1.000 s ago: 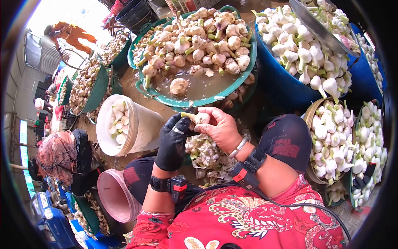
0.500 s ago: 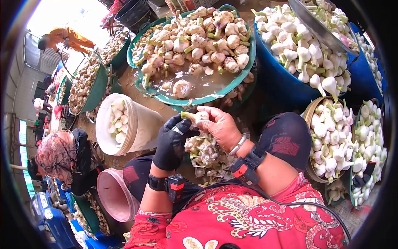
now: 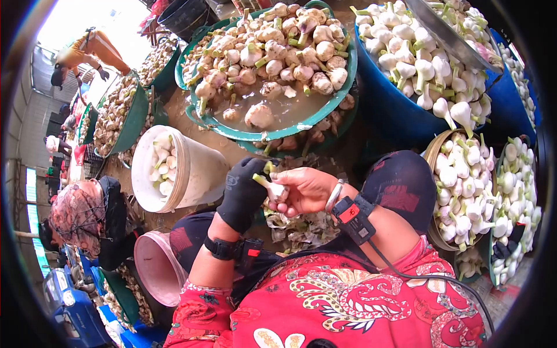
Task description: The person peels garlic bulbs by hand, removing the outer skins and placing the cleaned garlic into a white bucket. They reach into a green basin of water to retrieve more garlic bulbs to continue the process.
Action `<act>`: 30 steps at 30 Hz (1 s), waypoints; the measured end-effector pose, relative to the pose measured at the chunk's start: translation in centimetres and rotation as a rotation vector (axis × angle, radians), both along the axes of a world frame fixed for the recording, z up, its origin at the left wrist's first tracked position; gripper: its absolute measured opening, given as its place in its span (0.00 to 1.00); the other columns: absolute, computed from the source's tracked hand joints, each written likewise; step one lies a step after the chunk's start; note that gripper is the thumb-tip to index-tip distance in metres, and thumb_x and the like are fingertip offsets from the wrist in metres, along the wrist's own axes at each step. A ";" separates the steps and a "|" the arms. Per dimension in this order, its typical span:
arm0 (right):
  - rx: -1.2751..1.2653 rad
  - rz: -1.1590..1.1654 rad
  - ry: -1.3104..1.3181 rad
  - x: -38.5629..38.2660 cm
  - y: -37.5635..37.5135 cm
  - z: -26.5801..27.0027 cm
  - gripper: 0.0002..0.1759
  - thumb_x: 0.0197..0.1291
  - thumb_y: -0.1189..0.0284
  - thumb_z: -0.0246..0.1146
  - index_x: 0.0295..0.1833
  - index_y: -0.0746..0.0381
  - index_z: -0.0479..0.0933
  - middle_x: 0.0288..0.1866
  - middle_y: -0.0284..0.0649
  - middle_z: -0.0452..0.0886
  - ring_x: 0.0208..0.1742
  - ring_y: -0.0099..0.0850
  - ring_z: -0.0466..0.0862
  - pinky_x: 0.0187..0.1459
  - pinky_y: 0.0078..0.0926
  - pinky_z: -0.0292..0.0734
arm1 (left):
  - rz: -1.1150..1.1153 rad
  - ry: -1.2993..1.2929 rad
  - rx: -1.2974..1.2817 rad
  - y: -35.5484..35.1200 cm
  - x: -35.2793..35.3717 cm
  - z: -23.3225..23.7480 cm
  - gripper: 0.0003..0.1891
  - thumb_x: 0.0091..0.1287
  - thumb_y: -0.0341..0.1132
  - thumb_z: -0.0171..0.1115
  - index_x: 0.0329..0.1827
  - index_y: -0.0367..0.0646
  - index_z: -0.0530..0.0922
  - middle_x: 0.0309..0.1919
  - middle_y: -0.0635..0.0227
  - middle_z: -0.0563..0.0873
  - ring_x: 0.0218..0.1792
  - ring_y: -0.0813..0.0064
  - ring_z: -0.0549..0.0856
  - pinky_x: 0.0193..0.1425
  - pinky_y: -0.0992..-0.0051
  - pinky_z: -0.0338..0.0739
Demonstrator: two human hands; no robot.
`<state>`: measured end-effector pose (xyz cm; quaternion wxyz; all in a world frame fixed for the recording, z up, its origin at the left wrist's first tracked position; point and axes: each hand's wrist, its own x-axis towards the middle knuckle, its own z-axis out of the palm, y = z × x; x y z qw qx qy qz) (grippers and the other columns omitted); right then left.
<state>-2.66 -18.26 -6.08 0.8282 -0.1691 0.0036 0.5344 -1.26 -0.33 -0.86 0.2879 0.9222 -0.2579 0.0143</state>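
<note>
A garlic bulb [image 3: 277,192] with a short green stem is held by its round end in the bare fingers of my right hand [image 3: 307,189], just above my lap. My left hand [image 3: 242,194], in a black glove, is closed beside the stem, its fingertips against a small greenish piece; whether it also grips the stem is hard to tell. Loose garlic skins [image 3: 307,229] lie in a heap below my hands. Beyond them stands a green basin [image 3: 264,136] with unpeeled bulbs and murky water.
A white bucket [image 3: 200,168] holding pale bulbs and a pink bucket [image 3: 155,267] stand at left. Blue tubs [image 3: 383,110] and a basket [image 3: 432,153] of white garlic are at right. One person [image 3: 90,55] bends over at upper left; another [image 3: 81,214] sits at left.
The bulb has turned, its stem now pointing up and left. My right hand has shifted lower, and my left hand's back has rolled upward. The person at upper left bends lower.
</note>
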 end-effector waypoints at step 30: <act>-1.066 -0.650 -0.982 -0.1 1.0 1.4 0.12 0.52 0.69 0.69 0.38 0.65 0.79 0.29 0.43 0.81 0.29 0.27 0.82 0.35 0.26 0.77 | 0.204 0.459 -0.982 1.4 -1.0 -1.0 0.11 0.64 0.20 0.56 0.49 0.33 0.77 0.40 0.64 0.77 0.42 0.73 0.81 0.48 0.70 0.82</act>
